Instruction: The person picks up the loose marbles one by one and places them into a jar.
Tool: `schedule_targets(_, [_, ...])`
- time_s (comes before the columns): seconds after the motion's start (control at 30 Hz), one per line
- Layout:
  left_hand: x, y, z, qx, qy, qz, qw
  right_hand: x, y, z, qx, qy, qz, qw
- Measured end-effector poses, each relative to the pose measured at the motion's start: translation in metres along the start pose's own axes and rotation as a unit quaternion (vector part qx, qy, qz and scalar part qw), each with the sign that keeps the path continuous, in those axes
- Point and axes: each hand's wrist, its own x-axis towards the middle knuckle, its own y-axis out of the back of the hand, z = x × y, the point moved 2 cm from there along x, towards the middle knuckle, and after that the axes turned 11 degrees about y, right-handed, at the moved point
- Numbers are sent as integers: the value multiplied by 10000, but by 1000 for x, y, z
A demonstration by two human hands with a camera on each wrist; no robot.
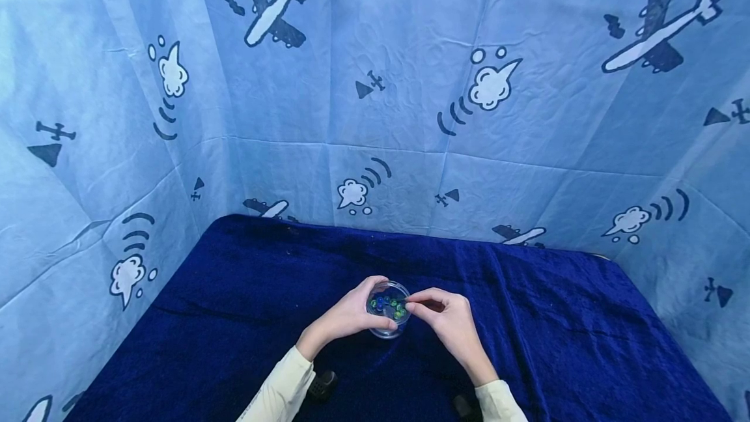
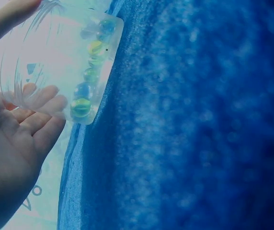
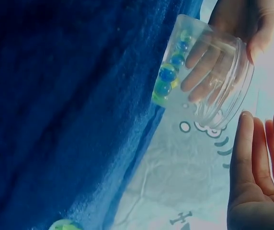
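My left hand (image 1: 351, 308) grips a clear round plastic jar (image 2: 55, 62), thumb on the near side and fingers round the far side. The jar has no lid on and tilts with its mouth toward me. Several green, yellow and blue glass marbles (image 3: 167, 73) are gathered at its bottom. At the jar's right rim is my right hand (image 1: 448, 318), thumb and fingertips close beside it. In the right wrist view those fingers (image 3: 245, 148) reach out fairly straight, the thumb apart from them, and no marble shows between them.
Dark blue velvety cloth (image 1: 246, 292) covers the table. One more marble (image 3: 65, 225) shows at the lower edge of the right wrist view, against the cloth. Blue curtains (image 1: 410, 116) printed with airplanes stand behind and at the sides. A small black device (image 1: 322, 385) sits by the left sleeve.
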Motion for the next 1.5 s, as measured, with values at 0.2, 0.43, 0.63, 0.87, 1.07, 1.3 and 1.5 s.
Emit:
schedule_targets(0.2, [-1,0,1,-9,-29,18,10000,2,6,1,-44,-172,73,9998])
schedule_targets(0.43, [0,-1,1,-13,-41,34,10000,3,16,3,-192,-214,149,9995])
schedule_targets(0.63, [0,0,1,8,-93,38,9999,5,27,7,-237,-330,113,9991])
schedule_targets(0.87, [-1,0,1,41,-83,31,10000,3,42,14,-346,-543,29,9979])
schedule_targets(1.07, [-2,0,0,45,-30,18,10000,1,54,23,-162,-863,-616,9942])
schedule_targets(1.3, [-2,0,0,42,-40,21,10000,-3,72,34,238,-848,-1589,9834])
schedule_targets(1.5, [-2,-1,0,44,-34,10,10000,-8,82,43,658,-1065,-2191,9676])
